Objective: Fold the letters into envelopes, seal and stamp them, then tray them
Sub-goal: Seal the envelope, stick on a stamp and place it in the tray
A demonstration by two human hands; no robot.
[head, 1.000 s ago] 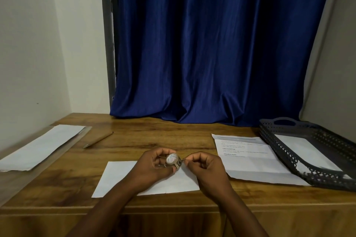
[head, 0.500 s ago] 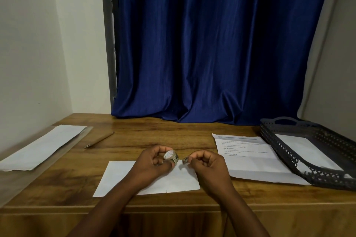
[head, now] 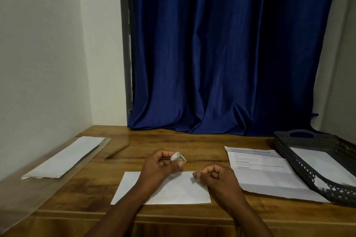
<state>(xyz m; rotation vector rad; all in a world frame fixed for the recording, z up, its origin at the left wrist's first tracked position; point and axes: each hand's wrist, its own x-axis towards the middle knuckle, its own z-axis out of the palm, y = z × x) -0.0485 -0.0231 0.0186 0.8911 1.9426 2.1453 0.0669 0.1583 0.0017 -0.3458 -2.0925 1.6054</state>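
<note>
A white envelope [head: 169, 190] lies flat near the table's front edge, under both my hands. My left hand [head: 159, 167] grips a small roll of stamps or tape [head: 178, 157] above the envelope's far edge. My right hand [head: 215, 177] pinches a small torn-off piece [head: 195, 175] between thumb and forefinger, just over the envelope's right part. A printed letter [head: 258, 161] lies unfolded to the right. The dark plastic tray [head: 308, 171] at the far right holds a white envelope [head: 325, 163].
On the left, more white envelopes [head: 65, 158] lie under a clear plastic sleeve that overhangs the table edge. A pencil [head: 116, 151] rests behind them. A blue curtain [head: 221, 54] hangs at the back, with walls on both sides.
My hands have pulled apart: the right one moved right and down with a small piece, the left one kept the roll and tilted it.
</note>
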